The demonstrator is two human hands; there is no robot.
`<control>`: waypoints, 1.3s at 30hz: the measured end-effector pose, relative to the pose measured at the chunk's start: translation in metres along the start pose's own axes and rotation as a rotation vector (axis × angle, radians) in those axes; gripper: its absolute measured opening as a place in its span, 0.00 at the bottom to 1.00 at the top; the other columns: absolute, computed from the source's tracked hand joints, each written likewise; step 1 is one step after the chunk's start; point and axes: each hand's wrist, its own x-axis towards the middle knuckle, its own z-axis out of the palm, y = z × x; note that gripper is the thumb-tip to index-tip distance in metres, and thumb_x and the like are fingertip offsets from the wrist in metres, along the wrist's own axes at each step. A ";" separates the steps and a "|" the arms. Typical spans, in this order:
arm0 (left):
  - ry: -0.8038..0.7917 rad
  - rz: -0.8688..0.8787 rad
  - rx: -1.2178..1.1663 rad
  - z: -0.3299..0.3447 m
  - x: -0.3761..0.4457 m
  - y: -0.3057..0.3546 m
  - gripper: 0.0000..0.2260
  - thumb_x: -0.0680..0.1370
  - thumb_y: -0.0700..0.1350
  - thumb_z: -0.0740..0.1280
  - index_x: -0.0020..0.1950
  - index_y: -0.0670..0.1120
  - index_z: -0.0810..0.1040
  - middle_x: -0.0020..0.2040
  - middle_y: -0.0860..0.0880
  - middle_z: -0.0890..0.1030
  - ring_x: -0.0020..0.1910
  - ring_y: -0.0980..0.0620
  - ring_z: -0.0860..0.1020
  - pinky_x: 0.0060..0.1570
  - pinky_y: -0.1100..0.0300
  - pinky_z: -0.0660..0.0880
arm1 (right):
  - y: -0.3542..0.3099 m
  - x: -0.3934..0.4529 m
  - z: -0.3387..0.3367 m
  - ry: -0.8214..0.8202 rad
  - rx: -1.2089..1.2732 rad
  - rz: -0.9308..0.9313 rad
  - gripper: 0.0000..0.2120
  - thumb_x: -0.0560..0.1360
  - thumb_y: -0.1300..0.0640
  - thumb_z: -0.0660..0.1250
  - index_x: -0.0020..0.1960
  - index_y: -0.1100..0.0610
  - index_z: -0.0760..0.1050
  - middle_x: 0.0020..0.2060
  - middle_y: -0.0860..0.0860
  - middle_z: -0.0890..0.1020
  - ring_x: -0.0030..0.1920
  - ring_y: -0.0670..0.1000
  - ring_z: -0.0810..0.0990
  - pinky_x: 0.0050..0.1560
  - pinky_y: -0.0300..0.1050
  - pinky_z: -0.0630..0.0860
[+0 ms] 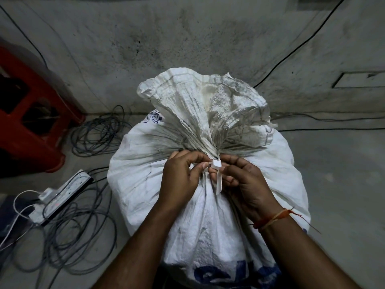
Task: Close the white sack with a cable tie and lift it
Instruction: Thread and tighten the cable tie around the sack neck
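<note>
A full white woven sack (145, 163) with blue print stands on the floor in front of me, its mouth gathered into a crumpled bunch above the neck. A white cable tie (216, 170) runs round that neck, its square head facing me and its tail hanging down. My left hand (179, 178) pinches the tie just left of the head. My right hand (248, 182) pinches the tie's tail below the head, fingers curled. A thread band circles my right wrist.
A red plastic stool (31, 113) stands at the left. Coils of grey cable (98, 132) and a power strip (62, 190) with plugged leads lie on the concrete floor to the left. Black cables (312, 119) run along the wall behind the sack.
</note>
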 end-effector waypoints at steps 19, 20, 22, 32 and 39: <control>-0.104 -0.096 -0.093 -0.002 0.002 -0.007 0.06 0.76 0.39 0.72 0.45 0.50 0.83 0.38 0.56 0.83 0.38 0.60 0.79 0.39 0.63 0.72 | 0.008 -0.003 0.000 0.030 -0.382 -0.142 0.19 0.72 0.71 0.73 0.61 0.63 0.74 0.55 0.67 0.83 0.46 0.55 0.82 0.42 0.46 0.78; -0.105 -0.084 -0.084 -0.002 0.002 -0.007 0.06 0.76 0.38 0.72 0.45 0.50 0.83 0.39 0.56 0.83 0.39 0.60 0.79 0.40 0.62 0.73 | 0.008 -0.003 0.001 0.037 -0.361 -0.130 0.19 0.72 0.72 0.72 0.61 0.64 0.74 0.55 0.67 0.83 0.47 0.56 0.82 0.42 0.47 0.78; -0.102 -0.063 -0.057 -0.003 0.002 -0.007 0.06 0.75 0.38 0.72 0.45 0.50 0.83 0.40 0.55 0.84 0.41 0.59 0.80 0.43 0.60 0.75 | 0.007 -0.002 0.001 0.059 -0.289 -0.105 0.19 0.73 0.74 0.70 0.62 0.66 0.73 0.55 0.69 0.82 0.47 0.59 0.81 0.44 0.49 0.77; -0.123 -0.079 -0.154 -0.014 0.003 -0.012 0.06 0.77 0.38 0.70 0.46 0.48 0.81 0.40 0.51 0.83 0.39 0.53 0.80 0.40 0.63 0.74 | 0.004 -0.002 0.002 0.077 -0.101 -0.081 0.11 0.75 0.72 0.67 0.53 0.60 0.76 0.37 0.55 0.79 0.33 0.48 0.81 0.31 0.39 0.77; -0.087 -0.132 -0.167 -0.016 0.005 -0.017 0.04 0.78 0.39 0.70 0.47 0.49 0.82 0.43 0.50 0.83 0.43 0.48 0.81 0.44 0.54 0.76 | -0.002 -0.004 0.004 0.071 0.082 -0.017 0.11 0.76 0.75 0.62 0.52 0.61 0.75 0.37 0.57 0.81 0.38 0.55 0.85 0.32 0.37 0.81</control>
